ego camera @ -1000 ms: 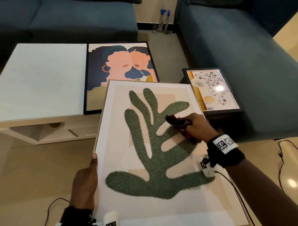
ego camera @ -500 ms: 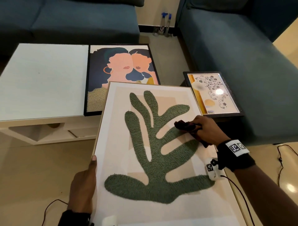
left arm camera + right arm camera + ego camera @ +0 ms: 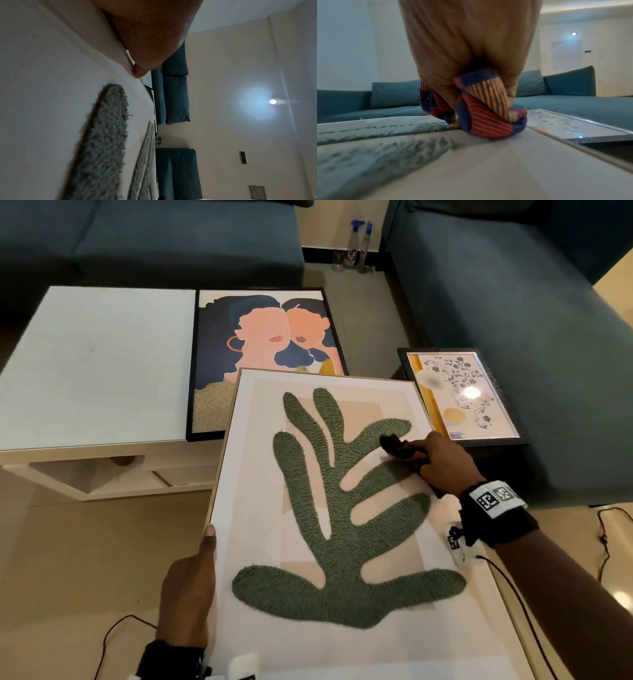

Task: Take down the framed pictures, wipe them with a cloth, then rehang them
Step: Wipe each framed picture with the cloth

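A large light-framed picture [image 3: 260, 474] with a tufted green leaf shape lies tilted toward me in the head view. My left hand [image 3: 191, 583] grips its left edge, thumb on the front. My right hand [image 3: 442, 463] holds a bunched red, navy and orange striped cloth [image 3: 486, 112] and presses it on the picture near its right edge. The cloth [image 3: 395, 446] peeks out ahead of the knuckles. In the left wrist view the thumb [image 3: 139, 71] lies over the frame's rim.
A black-framed picture of two faces [image 3: 263, 344] lies on the white coffee table [image 3: 89, 371]. A smaller floral picture [image 3: 455, 395] leans by the teal sofa [image 3: 513, 302]. Spray bottles [image 3: 358, 244] stand on the floor behind. Cables trail on the floor.
My right hand with the cloth has slid rightward across the picture, from the leaf's middle toward the right edge. The left hand keeps its hold on the left edge.
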